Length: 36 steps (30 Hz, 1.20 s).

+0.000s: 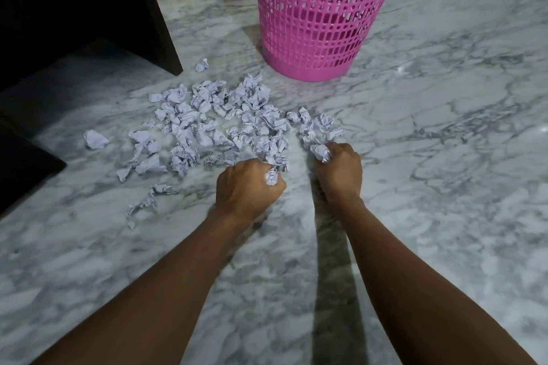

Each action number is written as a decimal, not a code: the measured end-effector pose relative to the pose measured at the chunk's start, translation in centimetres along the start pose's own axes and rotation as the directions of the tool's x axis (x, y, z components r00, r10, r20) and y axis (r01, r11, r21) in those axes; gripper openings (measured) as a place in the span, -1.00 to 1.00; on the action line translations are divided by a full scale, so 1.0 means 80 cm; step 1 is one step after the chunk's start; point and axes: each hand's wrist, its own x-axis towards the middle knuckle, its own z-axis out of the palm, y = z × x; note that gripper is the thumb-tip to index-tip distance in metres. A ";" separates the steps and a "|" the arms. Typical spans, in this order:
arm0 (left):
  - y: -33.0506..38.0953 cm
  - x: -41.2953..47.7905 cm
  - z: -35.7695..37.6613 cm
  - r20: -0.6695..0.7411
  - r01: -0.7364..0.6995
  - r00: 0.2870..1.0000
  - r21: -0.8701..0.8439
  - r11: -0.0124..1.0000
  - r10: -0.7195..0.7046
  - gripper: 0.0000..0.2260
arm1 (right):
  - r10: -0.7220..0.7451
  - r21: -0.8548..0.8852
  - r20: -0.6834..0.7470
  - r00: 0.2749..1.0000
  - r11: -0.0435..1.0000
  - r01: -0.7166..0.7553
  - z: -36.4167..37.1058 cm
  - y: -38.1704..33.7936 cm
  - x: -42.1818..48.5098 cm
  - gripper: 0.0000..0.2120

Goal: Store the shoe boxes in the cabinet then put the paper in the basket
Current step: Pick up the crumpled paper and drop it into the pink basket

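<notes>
Several crumpled pale paper scraps [213,121] lie scattered on the marble floor in front of a pink lattice basket [320,15], which stands upright at the top centre. My left hand [246,187] grips a wad of crumpled paper at the pile's near edge. To the right of it, my right hand [339,170] grips another wad of paper, just below a small cluster of scraps [318,127]. Both fists rest low, close to the floor. No shoe boxes are in view.
A dark wooden cabinet [89,9] fills the upper left, with its corner edge close to the pile. A stray scrap [202,64] lies near that corner and another scrap [95,139] at the far left. Marble floor [444,187] spreads to the right.
</notes>
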 end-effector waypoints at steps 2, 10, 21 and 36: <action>-0.004 -0.002 0.004 0.023 0.003 1.000 0.036 0.999 -0.004 -0.66 | -0.015 0.004 0.025 1.000 1.000 0.015 0.001 -0.004 0.001 -0.64; -0.014 -0.010 0.005 0.028 0.027 0.999 0.065 0.997 -0.029 -0.65 | 0.013 0.070 0.072 0.997 0.997 -0.018 -0.001 -0.011 -0.018 -0.74; 0.050 0.041 -0.108 0.043 -0.044 0.998 0.068 0.997 0.041 -0.64 | 0.182 0.457 0.098 0.978 0.865 -0.207 -0.112 -0.082 0.037 -0.89; 0.237 0.237 -0.316 -0.012 -0.130 0.991 0.005 0.991 0.130 -0.75 | 0.179 0.823 -0.152 0.972 0.568 0.024 -0.293 -0.239 0.188 -0.92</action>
